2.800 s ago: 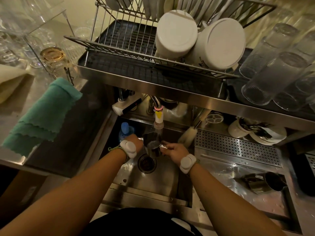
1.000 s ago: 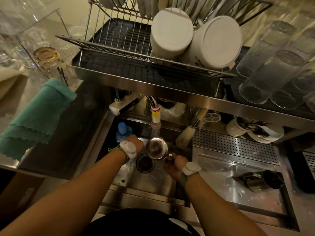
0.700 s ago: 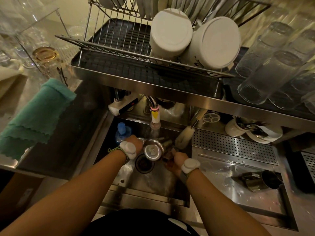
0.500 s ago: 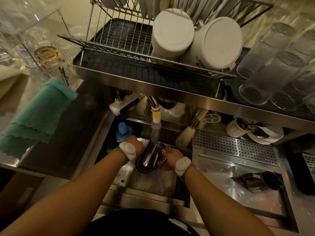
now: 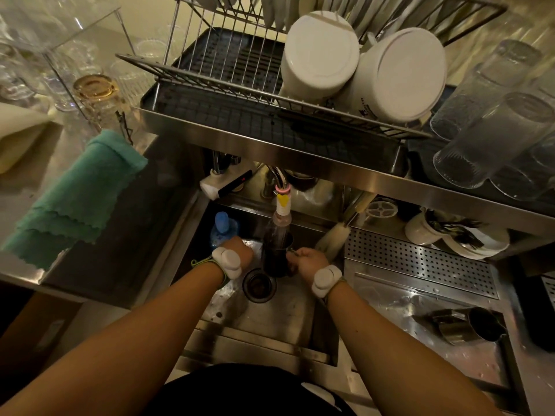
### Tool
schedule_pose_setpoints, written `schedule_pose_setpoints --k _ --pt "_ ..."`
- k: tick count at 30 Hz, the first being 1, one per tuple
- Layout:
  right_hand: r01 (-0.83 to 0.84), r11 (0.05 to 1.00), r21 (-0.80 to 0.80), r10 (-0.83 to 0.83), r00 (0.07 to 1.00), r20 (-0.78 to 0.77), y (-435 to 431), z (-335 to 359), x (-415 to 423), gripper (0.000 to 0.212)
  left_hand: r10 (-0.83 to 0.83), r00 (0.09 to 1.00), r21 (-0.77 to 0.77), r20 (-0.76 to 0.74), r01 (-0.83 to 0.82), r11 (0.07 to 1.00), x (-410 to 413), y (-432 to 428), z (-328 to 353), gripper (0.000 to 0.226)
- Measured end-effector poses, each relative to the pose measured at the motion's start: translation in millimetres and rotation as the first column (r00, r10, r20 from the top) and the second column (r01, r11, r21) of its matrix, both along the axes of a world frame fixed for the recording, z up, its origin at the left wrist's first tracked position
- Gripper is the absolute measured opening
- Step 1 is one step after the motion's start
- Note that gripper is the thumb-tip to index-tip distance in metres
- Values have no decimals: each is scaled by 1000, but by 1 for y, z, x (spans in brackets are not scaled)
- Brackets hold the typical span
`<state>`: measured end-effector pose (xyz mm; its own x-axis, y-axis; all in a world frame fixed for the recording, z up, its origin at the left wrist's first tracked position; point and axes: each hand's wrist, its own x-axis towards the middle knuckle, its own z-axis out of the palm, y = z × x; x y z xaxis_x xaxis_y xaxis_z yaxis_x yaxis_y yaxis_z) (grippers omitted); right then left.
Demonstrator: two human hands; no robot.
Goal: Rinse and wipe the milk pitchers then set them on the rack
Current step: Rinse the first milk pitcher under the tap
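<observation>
Tipped on its side near the front right corner of the wet steel counter, a second milk pitcher, mouth to the right. Farther in, over the sink and just beyond its drain, the right hand clenched round the handle of an upright milk pitcher, held directly beneath the tap nozzle. Left hand curled just beside that pitcher's left wall; whether anything is in its grasp, impossible to tell. At the counter's left edge, a folded teal cloth. Above and behind, the wire rack, carrying two white containers, bases facing out.
</observation>
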<state>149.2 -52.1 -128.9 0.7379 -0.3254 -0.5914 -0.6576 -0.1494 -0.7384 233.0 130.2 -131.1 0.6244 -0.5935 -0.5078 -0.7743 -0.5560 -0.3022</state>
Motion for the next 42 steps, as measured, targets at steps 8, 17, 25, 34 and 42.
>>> schedule_pose_setpoints --k 8,17,25,34,42 --pt "108 993 52 -111 993 43 4 0 4 29 241 955 -200 -170 -273 941 -2 9 4 33" --pt "77 997 23 -78 995 59 6 2 -3 29 375 901 -131 -218 -407 904 -6 10 20 35" --pt "15 999 -46 -12 998 66 2 8 4 25 529 824 -279 -203 -567 775 -1 7 17 38" --pt "152 987 55 -156 984 90 8 9 10 30 545 769 -217 -336 -626 750 -11 13 24 33" --pt "146 988 41 -149 984 94 12 15 8 28 581 697 -205 -421 -697 687 -6 14 20 31"
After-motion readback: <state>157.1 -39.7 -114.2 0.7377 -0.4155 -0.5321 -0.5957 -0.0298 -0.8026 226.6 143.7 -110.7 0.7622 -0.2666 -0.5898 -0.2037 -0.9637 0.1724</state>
